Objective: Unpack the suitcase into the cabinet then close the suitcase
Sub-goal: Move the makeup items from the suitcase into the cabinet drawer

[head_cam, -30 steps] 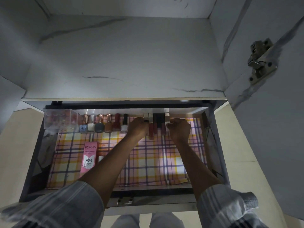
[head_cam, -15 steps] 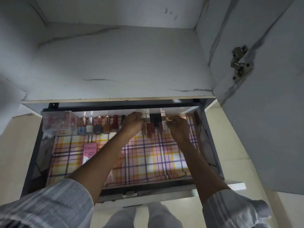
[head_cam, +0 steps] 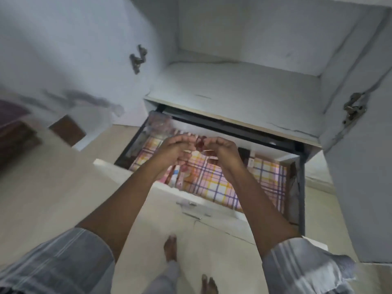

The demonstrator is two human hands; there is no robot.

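Both hands have lifted off the far bottle row — left hand (head_cam: 172, 150) and right hand (head_cam: 222, 151) loosely curled, empty. Drawer (head_cam: 250, 217) stocking looks finished; next fetch from the suitcase.

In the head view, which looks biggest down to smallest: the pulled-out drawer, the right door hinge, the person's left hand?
1. drawer, by far the largest.
2. left hand, though it is nearer the camera than the drawer floor, which flatters it.
3. right door hinge, smallest as seen; blur makes its outline unsure.
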